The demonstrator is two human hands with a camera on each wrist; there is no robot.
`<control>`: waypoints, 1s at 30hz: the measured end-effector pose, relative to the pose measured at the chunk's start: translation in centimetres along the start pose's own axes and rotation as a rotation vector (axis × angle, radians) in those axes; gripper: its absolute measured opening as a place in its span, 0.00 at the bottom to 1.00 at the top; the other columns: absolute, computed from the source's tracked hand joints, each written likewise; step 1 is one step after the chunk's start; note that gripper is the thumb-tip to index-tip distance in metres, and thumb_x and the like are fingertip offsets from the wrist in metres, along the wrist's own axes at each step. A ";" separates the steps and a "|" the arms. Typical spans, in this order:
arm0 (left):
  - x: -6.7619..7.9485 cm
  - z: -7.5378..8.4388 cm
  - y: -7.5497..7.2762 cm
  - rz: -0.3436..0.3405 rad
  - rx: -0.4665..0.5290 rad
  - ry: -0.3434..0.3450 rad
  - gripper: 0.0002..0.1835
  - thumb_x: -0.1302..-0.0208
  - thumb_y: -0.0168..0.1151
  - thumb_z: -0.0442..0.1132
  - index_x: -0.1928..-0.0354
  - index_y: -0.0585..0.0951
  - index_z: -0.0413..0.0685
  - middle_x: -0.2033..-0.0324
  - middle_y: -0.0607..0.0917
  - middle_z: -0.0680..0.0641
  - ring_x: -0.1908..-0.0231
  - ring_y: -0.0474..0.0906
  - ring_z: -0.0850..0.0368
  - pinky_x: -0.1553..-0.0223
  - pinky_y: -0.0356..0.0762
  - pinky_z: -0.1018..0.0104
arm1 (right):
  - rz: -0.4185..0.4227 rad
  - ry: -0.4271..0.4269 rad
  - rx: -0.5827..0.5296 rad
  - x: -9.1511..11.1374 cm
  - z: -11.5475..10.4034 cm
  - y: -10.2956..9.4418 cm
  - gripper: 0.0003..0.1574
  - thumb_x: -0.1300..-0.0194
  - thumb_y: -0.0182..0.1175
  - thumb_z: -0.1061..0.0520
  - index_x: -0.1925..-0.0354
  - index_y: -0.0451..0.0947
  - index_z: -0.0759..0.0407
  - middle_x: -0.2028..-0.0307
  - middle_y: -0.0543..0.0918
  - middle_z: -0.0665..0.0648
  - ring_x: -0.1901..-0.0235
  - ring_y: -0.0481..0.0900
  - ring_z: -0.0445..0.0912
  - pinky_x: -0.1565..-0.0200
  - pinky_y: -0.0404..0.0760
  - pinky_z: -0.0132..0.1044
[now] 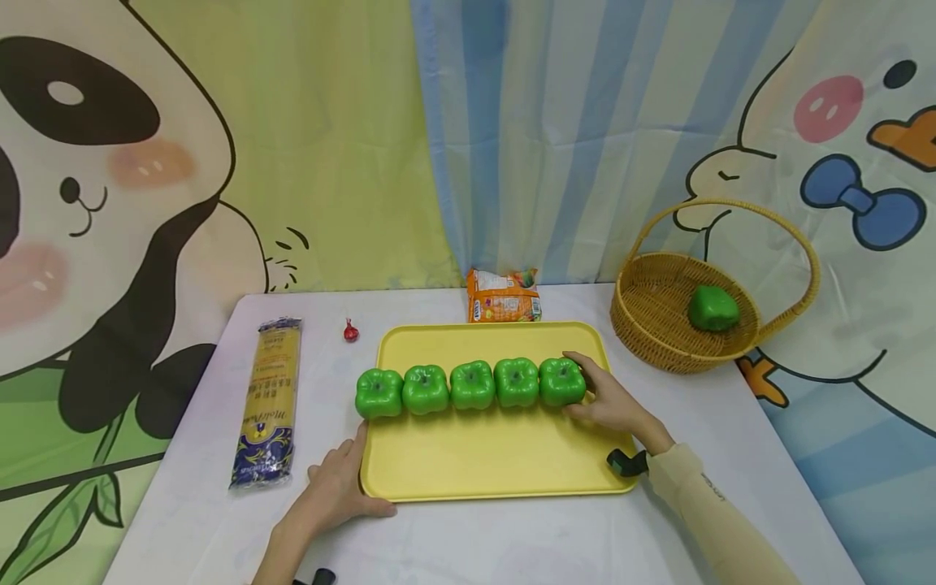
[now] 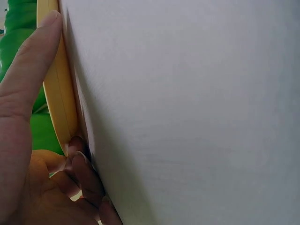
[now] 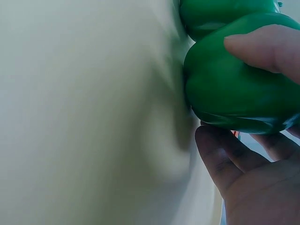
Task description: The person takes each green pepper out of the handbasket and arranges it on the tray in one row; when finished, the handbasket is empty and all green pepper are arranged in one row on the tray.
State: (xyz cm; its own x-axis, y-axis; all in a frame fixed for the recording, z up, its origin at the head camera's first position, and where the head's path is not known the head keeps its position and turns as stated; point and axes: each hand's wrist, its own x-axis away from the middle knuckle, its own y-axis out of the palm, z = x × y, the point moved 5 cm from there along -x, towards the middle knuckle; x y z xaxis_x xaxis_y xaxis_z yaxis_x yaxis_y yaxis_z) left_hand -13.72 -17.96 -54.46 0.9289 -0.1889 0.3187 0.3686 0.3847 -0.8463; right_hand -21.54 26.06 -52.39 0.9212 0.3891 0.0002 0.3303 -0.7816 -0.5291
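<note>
Several green bell peppers [image 1: 472, 385] stand side by side in a row across a yellow tray [image 1: 497, 463]. At the row's right end, my right hand [image 1: 610, 398] grips the last bell pepper [image 1: 561, 382]. The right wrist view shows its thumb on one side of that bell pepper [image 3: 243, 84] and fingers on the other, with a neighbouring pepper right beside it. My left hand [image 1: 338, 479] holds the tray's near left corner, thumb along the front edge and fingers by the left side. In the left wrist view, the thumb lies against the tray's rim [image 2: 61, 93].
A wicker basket [image 1: 658, 345] with one green bell pepper [image 1: 712, 308] in it stands at the back right. An orange snack packet [image 1: 504, 296] lies behind the tray. To the left are a small red object [image 1: 351, 331] and a long pasta packet [image 1: 270, 398].
</note>
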 end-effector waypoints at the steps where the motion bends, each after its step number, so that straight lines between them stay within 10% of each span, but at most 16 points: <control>1: 0.0 0.0 0.0 -0.001 0.000 -0.001 0.84 0.76 0.79 0.75 0.19 0.43 0.48 0.42 0.79 0.40 0.46 0.76 0.47 0.56 0.66 0.52 | 0.000 0.000 0.001 0.0 0.1 0.0 0.60 0.44 0.73 0.63 0.23 0.50 0.60 0.30 0.66 0.67 0.32 0.69 0.66 0.33 0.66 0.66; 30: 0.0 0.0 0.0 -0.008 0.008 -0.010 0.84 0.77 0.79 0.74 0.19 0.42 0.51 0.44 0.79 0.42 0.48 0.75 0.49 0.56 0.65 0.53 | 0.034 0.026 0.014 0.4 0.4 -0.2 0.64 0.46 0.76 0.59 0.22 0.48 0.61 0.27 0.63 0.67 0.34 0.71 0.68 0.33 0.66 0.68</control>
State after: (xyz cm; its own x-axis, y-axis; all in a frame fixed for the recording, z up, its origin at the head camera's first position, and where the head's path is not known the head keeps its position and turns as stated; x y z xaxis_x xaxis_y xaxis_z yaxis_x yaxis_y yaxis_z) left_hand -13.74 -17.97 -54.49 0.9261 -0.1828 0.3300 0.3764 0.3902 -0.8403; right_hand -21.32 26.59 -52.57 0.9369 0.3496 0.0042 0.2961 -0.7870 -0.5413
